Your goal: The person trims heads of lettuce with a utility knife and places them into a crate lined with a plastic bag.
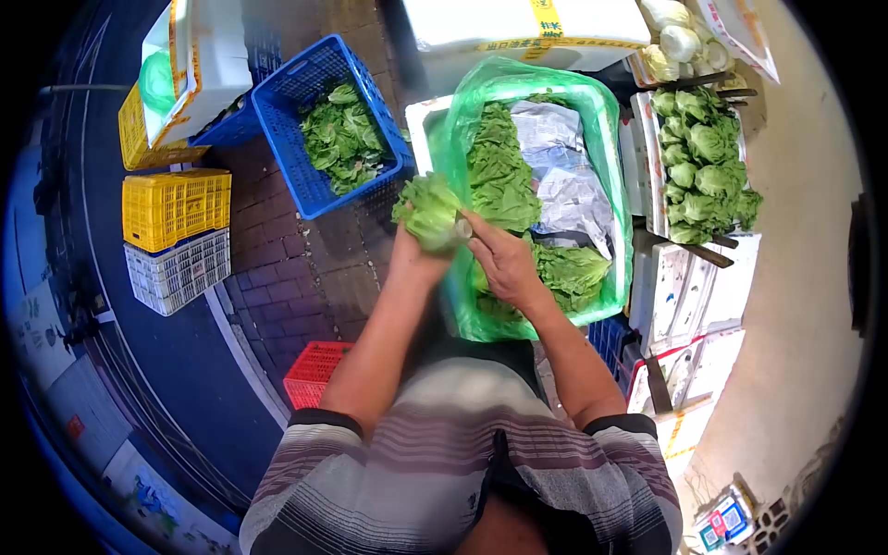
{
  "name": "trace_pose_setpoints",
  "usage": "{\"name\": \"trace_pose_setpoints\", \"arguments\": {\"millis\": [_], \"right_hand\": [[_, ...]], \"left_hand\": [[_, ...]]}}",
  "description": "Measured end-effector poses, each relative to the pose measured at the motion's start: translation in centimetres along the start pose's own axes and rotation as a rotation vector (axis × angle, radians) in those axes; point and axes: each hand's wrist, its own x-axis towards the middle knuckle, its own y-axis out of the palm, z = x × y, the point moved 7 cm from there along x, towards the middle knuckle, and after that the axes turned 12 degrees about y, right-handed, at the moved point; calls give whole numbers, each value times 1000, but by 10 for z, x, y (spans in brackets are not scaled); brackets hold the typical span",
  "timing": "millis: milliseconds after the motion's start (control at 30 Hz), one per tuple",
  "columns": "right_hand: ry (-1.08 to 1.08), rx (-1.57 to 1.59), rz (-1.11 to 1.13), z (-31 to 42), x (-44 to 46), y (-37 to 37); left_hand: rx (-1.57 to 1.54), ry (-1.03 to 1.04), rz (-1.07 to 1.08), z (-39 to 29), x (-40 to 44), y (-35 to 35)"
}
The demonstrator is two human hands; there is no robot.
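Observation:
A head of lettuce (429,209) is held above the left edge of a white foam box. My left hand (418,252) is wrapped under and around its leaves. At its stem end, my right hand (502,259) is closed, near a small dark object that may be a blade, too small to make out. The foam box (606,120) has a green plastic bag (618,199) as lining. More lettuce (499,171) lies inside it, beside crumpled newspaper (566,176).
A blue crate (277,120) with loose leaves stands at the upper left. Yellow (176,208) and white (185,268) crates are stacked farther left. A red crate (314,370) is near my left elbow. Green vegetables (712,166) fill a box at the right.

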Motion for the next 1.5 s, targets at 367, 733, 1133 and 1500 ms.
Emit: {"name": "trace_pose_setpoints", "arguments": {"millis": [367,733,1133,1500], "right_hand": [[10,602,-66,56,19,0],[450,458,297,10,38,50],[640,1240,-178,-133,-95,-113],[521,1030,-1286,-342,-139,-366]], "left_hand": [[-236,251,381,-125,12,-9],[594,540,641,-145,-14,9],[1402,-1,916,141,-36,142],[1435,96,775,177,28,71]]}}
